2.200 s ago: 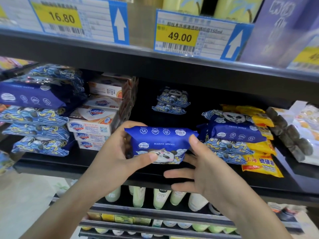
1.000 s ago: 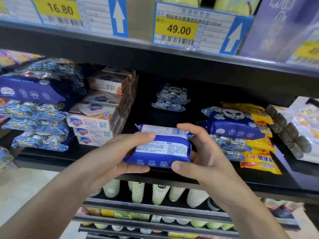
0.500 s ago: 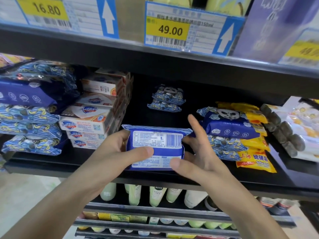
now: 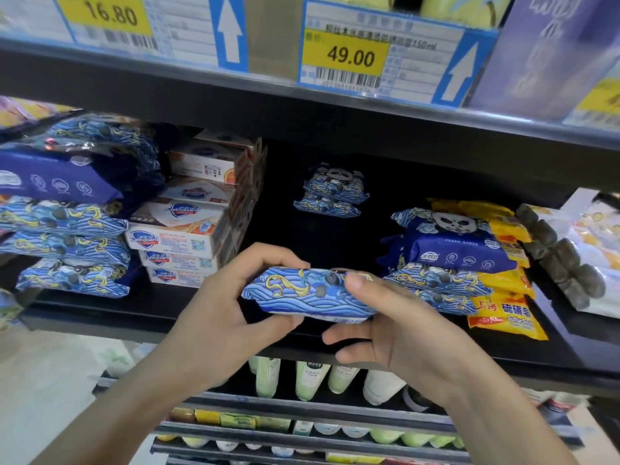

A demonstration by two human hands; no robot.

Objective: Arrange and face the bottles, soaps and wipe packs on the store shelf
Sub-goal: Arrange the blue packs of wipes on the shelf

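A blue wipe pack (image 4: 302, 295) with a wave pattern lies flat just above the front of the black shelf (image 4: 141, 307). My left hand (image 4: 221, 317) grips its left end, fingers over the top and thumb underneath. My right hand (image 4: 389, 327) holds its right end with the thumb on top. Two more wipe packs (image 4: 330, 194) lie stacked at the back of the shelf. A stack of wipe packs (image 4: 449, 260) stands to the right and another stack (image 4: 67, 229) to the left. Boxed soaps (image 4: 188, 229) are piled beside the left stack.
Yellow soap bags (image 4: 506, 313) lie against the right wipe stack, with pale packages (image 4: 577, 256) further right. Bottles (image 4: 308, 380) stand on the shelf below. Price tags (image 4: 349, 57) hang on the upper shelf edge.
Both hands have turned the wipe pack over: its white label side showed before, and the wave-patterned side faces me now. The pack lies flatter and lower.
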